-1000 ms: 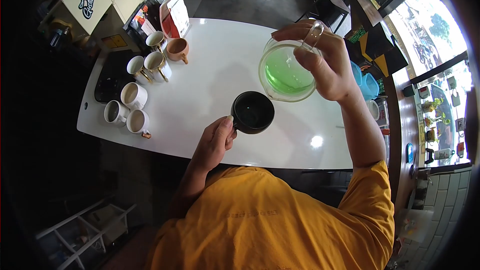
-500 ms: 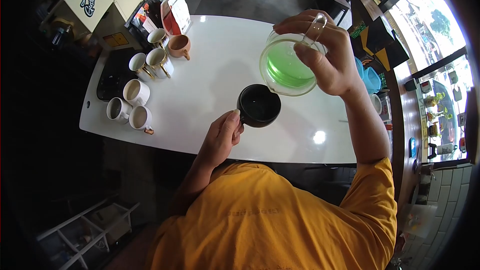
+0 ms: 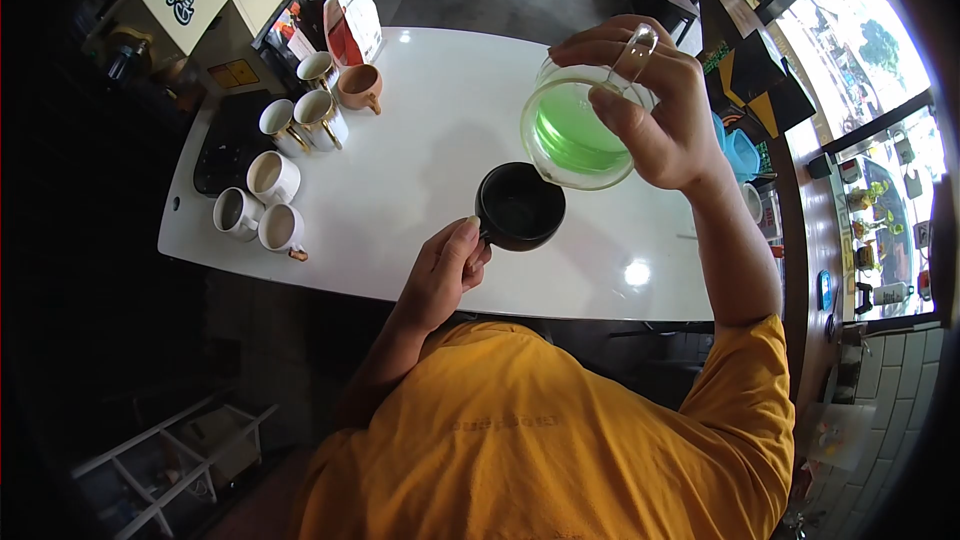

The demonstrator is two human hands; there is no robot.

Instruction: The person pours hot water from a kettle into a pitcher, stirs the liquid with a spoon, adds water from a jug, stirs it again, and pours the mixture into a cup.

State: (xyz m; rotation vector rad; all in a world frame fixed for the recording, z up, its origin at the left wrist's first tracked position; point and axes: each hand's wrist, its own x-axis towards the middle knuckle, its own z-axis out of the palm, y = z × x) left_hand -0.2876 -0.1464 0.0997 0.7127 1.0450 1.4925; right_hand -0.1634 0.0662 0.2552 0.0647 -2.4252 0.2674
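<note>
My left hand (image 3: 445,265) is closed on the handle of a black cup (image 3: 520,208), its mouth facing up toward me. Dark liquid or a glossy inner wall shows inside; I cannot tell which. To the upper right, my right hand (image 3: 650,105) grips a clear glass pitcher (image 3: 535,135) by its handle, thumb at the near side and fingers over the top. Green liquid (image 3: 575,140) lies in the tilted pitcher. Its lip is at the cup's upper right rim; whether they touch is unclear. Both are over the white table (image 3: 420,160).
Several white mugs (image 3: 273,178) stand along the table's left side, some with gold handles, beside a brown cup (image 3: 360,88). Bags (image 3: 352,25) stand at the back left. Blue containers (image 3: 741,155) sit beyond my right arm, near a wooden counter (image 3: 808,210).
The view has shifted very slightly. The cup's rim sits a little closer under the pitcher's lip; both hands keep their grips, and the pitcher stays tilted.
</note>
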